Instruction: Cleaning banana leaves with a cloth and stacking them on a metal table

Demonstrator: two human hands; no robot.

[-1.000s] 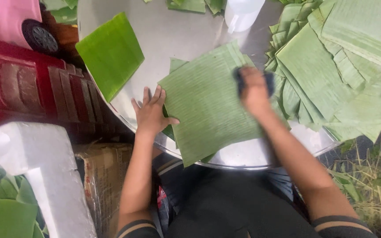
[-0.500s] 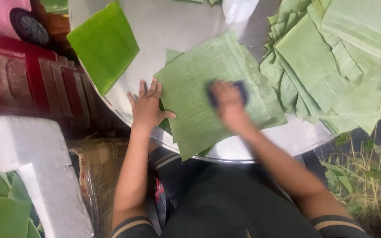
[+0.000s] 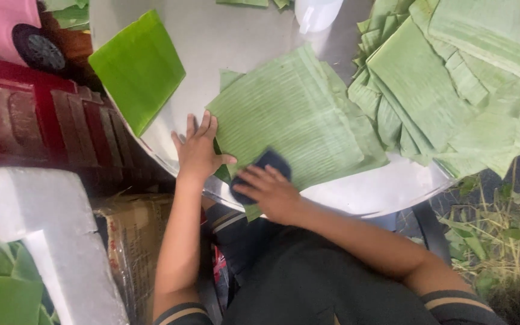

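Left hand point(image 3: 197, 151): flat and open, fingers spread, pressing the left corner of the leaf point(image 3: 293, 117) against the tray point(image 3: 362, 195).
Right hand point(image 3: 270, 191): closed over a dark cloth point(image 3: 266, 165), pressing it on the leaf's near edge.
Leaf: pale green, ribbed, lying flat at the tray's near middle, with more cut pieces under it.
Pile point(image 3: 452, 84): loose cut leaves, right of the leaf, spilling over the tray rim.
Bright leaf point(image 3: 138, 69): alone at the tray's left edge.
Foam box point(image 3: 49, 241): lower left, beside the tray.
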